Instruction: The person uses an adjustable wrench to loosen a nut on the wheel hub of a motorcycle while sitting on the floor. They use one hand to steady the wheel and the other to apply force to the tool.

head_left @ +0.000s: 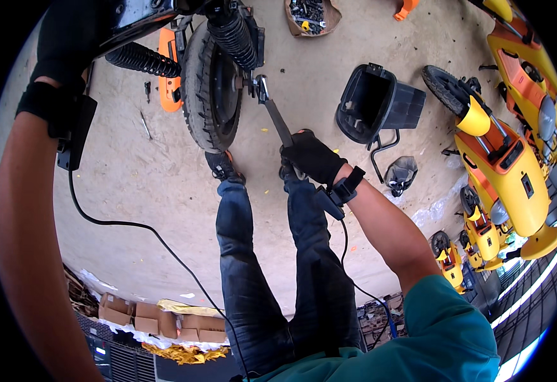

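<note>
In a black glove, my right hand (pixel 313 155) is closed around the grey handle of an adjustable wrench (pixel 277 121). The wrench slants up and left, its jaws beside the axle end of a scooter's wheel. That wheel has a worn black tyre (pixel 202 95) and a dark hub, with coil shock absorbers (pixel 232 37) above it. At the upper left, my gloved left hand (pixel 68 41) is against the dark scooter frame (pixel 139 19); its fingers are lost in shadow. An orange panel (pixel 169 73) shows behind the wheel.
A black bin (pixel 380 105) lies on its side at right, near a dark bag (pixel 400 175). Yellow scooters (pixel 507 172) line the right side. A box of bolts (pixel 311 18) sits ahead. Loose tools (pixel 146 125) lie left; cardboard boxes (pixel 156 319) stand behind. Cables trail from both wrists.
</note>
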The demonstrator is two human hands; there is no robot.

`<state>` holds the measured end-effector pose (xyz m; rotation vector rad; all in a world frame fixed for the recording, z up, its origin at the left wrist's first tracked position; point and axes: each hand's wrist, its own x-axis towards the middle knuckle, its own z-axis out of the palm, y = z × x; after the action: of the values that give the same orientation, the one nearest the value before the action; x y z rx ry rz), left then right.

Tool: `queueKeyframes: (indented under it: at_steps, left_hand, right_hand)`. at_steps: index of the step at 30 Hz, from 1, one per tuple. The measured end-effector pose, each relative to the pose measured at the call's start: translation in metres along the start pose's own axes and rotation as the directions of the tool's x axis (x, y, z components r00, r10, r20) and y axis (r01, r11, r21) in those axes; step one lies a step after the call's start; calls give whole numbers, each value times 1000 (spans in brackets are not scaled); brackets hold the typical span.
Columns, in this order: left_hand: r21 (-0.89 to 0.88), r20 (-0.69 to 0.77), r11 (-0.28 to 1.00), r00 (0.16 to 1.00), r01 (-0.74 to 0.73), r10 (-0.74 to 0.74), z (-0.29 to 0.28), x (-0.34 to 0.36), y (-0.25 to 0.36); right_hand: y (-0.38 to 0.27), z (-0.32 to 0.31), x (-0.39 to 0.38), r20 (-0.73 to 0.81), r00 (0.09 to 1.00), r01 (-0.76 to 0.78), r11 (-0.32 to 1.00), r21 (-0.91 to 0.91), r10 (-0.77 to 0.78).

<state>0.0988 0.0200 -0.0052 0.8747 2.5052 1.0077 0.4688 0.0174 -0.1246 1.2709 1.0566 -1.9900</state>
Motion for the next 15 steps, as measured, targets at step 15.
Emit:
queueKeyframes:
  at_steps: [15]
  left_hand:
    - [29, -74, 992, 990, -121, 123, 4, -9, 1]
  right_hand:
    - [8, 5, 7, 30, 1000, -5, 1000, -11, 5]
